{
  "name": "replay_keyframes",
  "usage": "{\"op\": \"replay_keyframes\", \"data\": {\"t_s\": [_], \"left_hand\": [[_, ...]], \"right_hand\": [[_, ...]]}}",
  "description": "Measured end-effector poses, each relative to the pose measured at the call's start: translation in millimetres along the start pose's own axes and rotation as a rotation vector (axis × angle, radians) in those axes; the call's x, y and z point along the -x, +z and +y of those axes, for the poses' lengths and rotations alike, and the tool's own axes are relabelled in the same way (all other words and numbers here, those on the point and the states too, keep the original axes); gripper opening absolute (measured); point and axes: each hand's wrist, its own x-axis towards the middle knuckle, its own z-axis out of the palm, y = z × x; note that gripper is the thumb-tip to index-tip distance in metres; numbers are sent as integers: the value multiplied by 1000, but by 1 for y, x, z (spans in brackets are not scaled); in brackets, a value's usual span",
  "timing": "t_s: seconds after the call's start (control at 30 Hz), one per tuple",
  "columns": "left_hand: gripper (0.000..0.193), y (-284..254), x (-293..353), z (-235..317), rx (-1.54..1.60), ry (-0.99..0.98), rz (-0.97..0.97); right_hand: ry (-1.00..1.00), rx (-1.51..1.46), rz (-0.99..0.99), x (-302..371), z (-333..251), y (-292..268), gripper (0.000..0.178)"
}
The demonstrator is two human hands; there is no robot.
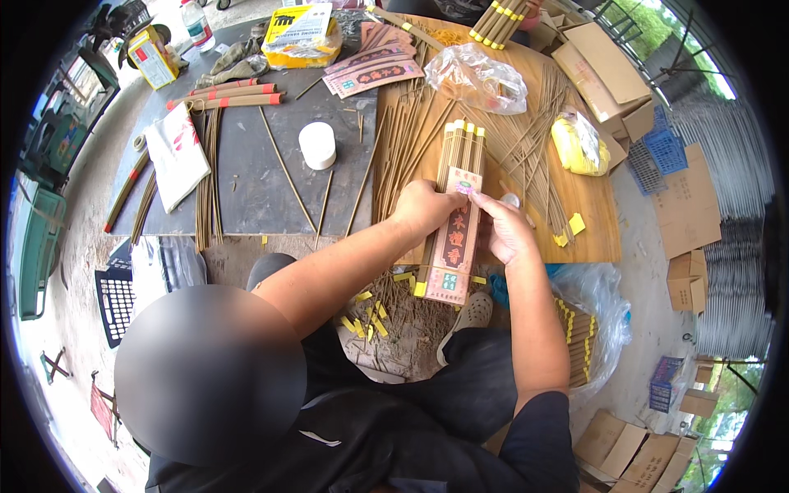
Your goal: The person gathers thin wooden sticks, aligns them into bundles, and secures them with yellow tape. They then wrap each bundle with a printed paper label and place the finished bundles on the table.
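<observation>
A bundle of incense sticks with yellow tips lies between my hands, over the near edge of the wooden table. Along its top runs a long pink and brown paper label. My left hand is closed on the bundle's left side, its thumb on the label. From the right, my right hand grips it too, thumb pressed near a small purple mark on the label. The fingers beneath are partly hidden. Loose incense sticks lie on the wood close to the bundle.
More labels are fanned at the back, near a yellow box. A white round container stands on the dark tabletop. Clear plastic bags and yellow-wrapped material sit rightward. Cardboard boxes stand beyond the right edge.
</observation>
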Motion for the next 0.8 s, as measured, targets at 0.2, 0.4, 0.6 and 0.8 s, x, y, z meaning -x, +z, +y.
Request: {"op": "replay_keyframes", "data": {"t_s": [0.2,0.4,0.6,0.8], "left_hand": [[59,7,18,20,162,154,-12],[69,-3,26,55,362,727,-212],[81,-19,17,50,251,919,-256],[87,-16,-1,24,327,834,-276]], "right_hand": [[-123,-63,32,27,-24,13,39],[-713,103,-84,58,-61,38,34],[-906,147,-251,61,-62,42,37],[-876,133,-283,45,-47,36,42]]}}
